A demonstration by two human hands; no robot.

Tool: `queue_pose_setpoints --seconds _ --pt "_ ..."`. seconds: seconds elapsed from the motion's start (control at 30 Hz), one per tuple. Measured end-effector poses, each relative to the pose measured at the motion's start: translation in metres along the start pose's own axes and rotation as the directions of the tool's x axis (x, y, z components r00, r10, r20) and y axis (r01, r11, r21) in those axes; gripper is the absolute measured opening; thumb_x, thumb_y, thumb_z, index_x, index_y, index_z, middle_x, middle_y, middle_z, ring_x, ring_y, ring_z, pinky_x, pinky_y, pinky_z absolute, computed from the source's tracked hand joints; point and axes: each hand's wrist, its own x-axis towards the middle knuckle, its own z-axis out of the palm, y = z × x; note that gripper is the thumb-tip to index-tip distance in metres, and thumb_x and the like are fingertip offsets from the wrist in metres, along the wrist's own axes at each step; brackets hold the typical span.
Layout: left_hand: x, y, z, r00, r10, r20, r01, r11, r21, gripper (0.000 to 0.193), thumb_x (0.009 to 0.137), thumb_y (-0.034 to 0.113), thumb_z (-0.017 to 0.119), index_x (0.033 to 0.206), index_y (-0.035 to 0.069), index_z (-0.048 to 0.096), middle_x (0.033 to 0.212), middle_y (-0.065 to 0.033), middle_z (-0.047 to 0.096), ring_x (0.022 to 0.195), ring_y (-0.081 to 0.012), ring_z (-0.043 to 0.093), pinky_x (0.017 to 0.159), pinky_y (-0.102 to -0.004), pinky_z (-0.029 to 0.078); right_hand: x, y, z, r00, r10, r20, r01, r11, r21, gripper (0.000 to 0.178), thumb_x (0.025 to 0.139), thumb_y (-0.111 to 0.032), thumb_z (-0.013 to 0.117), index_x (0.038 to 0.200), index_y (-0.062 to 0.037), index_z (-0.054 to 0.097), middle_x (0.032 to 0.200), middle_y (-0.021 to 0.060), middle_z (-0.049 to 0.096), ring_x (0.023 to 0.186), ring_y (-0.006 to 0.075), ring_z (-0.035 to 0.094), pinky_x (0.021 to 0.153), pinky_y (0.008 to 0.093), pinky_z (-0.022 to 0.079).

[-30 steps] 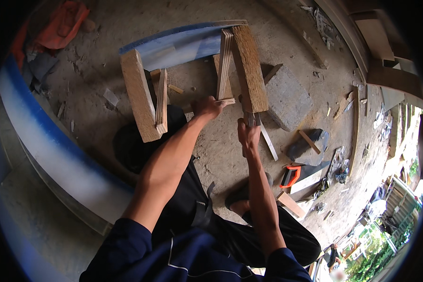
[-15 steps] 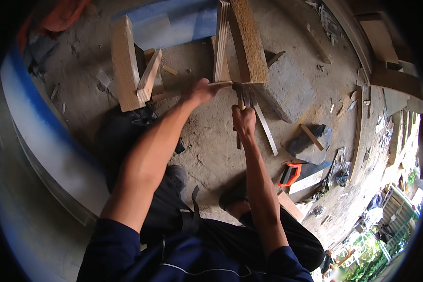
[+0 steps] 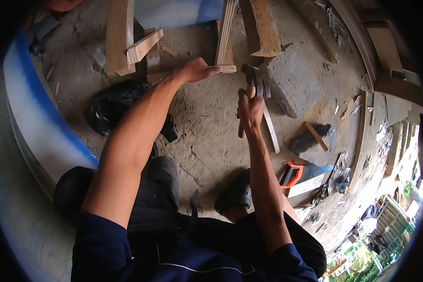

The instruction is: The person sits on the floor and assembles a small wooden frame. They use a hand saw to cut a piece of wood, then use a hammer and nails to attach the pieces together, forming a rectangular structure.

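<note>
My left hand [image 3: 196, 70] is closed around a short light-wood strip [image 3: 227, 69], whose end sticks out to the right. Behind that end rises a layered, ridged wooden board [image 3: 225, 34]. My right hand [image 3: 251, 110] grips the wooden handle of a claw hammer [image 3: 250, 74]. The hammer's head is just right of the strip's end, with a small gap between them, and its claws point toward me. A thin pale wood strip [image 3: 270, 129] lies on the ground beside my right hand.
Thick wooden beams [image 3: 261, 30] [image 3: 119, 40] stand farther off, one on each side. Right of the hammer is a grey concrete block [image 3: 293, 82]. A handsaw with an orange-black handle [image 3: 293, 176] lies nearer me. At left are a black plastic bag [image 3: 110, 108] and a blue-white panel [image 3: 47, 122].
The hammer's head has moved off the strip's end to the right, opening a small gap. My left hand still grips the strip. The whole view has shifted, with the beams now higher in it.
</note>
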Motion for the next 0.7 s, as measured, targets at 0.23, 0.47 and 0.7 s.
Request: queue_pose_setpoints --seconds 0.23,0.47,0.7 --pt "-0.003 0.017 -0.004 0.999 -0.043 0.028 0.045 0.997 -0.067 0.085 0.081 0.079 0.045 0.055 0.000 0.061 0.054 -0.0130 0.056 0.056 -0.0260 0.058 0.056 -0.0422 0.046 0.015 -0.023 -0.005 0.983 0.135 0.123 -0.104 0.967 -0.232 0.032 0.083 -0.024 0.057 0.081 0.0078 0.063 0.064 0.0226 0.062 0.071 0.0333 0.069 0.068 0.0452 0.052" --pt "-0.011 0.014 -0.004 0.994 0.000 -0.109 0.008 0.998 0.068 0.082 0.082 0.077 0.046 0.053 0.001 0.058 0.050 -0.0087 0.051 0.049 -0.0220 0.051 0.052 -0.0437 0.042 0.007 -0.012 -0.002 0.939 -0.329 -0.100 0.316 0.940 -0.131 0.037 0.084 -0.025 0.057 0.063 0.0044 0.054 0.053 0.0090 0.055 0.042 0.0177 0.055 0.042 0.0354 0.045" --pt "-0.005 0.020 -0.007 0.992 -0.113 -0.052 0.119 0.984 0.132 0.083 0.081 0.080 0.042 0.066 0.002 0.067 0.066 -0.0144 0.064 0.069 -0.0287 0.064 0.069 -0.0460 0.049 0.008 -0.040 0.005 0.999 -0.017 0.033 0.025 0.970 -0.244 0.036 0.081 -0.025 0.056 0.081 0.0107 0.062 0.066 0.0275 0.063 0.066 0.0404 0.068 0.063 0.0448 0.052"
